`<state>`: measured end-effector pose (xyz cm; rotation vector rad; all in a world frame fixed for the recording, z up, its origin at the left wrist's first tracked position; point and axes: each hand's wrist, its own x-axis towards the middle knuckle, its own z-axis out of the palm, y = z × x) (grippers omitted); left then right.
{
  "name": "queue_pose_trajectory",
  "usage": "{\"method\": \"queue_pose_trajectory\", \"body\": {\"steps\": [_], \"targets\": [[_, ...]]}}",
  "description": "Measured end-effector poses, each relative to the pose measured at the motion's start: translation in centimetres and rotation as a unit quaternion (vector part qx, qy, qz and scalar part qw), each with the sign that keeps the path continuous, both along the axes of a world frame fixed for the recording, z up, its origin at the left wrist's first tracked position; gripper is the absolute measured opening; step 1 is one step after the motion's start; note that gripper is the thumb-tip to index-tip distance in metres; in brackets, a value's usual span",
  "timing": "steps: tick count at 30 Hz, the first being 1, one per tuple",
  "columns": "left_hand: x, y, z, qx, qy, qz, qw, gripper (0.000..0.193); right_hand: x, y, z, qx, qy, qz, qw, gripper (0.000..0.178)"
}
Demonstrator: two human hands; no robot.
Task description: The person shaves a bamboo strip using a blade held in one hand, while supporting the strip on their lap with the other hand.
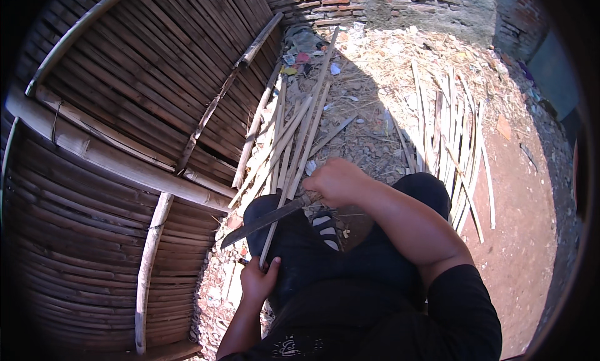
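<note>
My right hand (337, 182) is closed around the handle of a machete (259, 222), in front of my knees. The long dark blade points to the left and crosses over a thin bamboo strip (270, 239) above my left thigh. Low beside that thigh, my left hand (258, 280) grips the near end of the strip, thumb along its side. The strip slants up and away past my left knee. Whether the blade's edge touches the strip I cannot tell.
Long bamboo strips (306, 127) lie on the ground ahead, beside a slatted bamboo wall (156, 67) on my left. Another pile of strips (453, 136) lies right of my right knee. Litter and shavings cover the ground up to a brick wall (431, 5).
</note>
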<state>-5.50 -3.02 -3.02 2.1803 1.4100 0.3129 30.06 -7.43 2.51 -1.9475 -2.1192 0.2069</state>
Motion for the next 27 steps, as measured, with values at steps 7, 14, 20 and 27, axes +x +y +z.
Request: {"method": "queue_pose_trajectory", "body": {"steps": [7,14,20,27], "targets": [[0.1,0.3,-0.1,0.017,-0.008,-0.023,1.000,0.052,7.4,-2.1,0.0,0.140,0.131,-0.232,0.954,0.029],[-0.3,0.9,-0.3,-0.021,-0.022,-0.032,0.999,0.052,6.4,-1.9,-0.4,0.134,0.157,-0.202,0.957,0.028],[-0.5,1.2,-0.2,-0.024,-0.028,-0.031,0.999,0.052,0.3,0.3,-2.1,0.041,0.027,0.001,0.999,0.024],[-0.6,1.2,-0.1,-0.036,-0.036,-0.024,0.998,0.052,3.2,-0.7,-0.5,0.081,0.072,-0.089,0.990,0.026]]}}
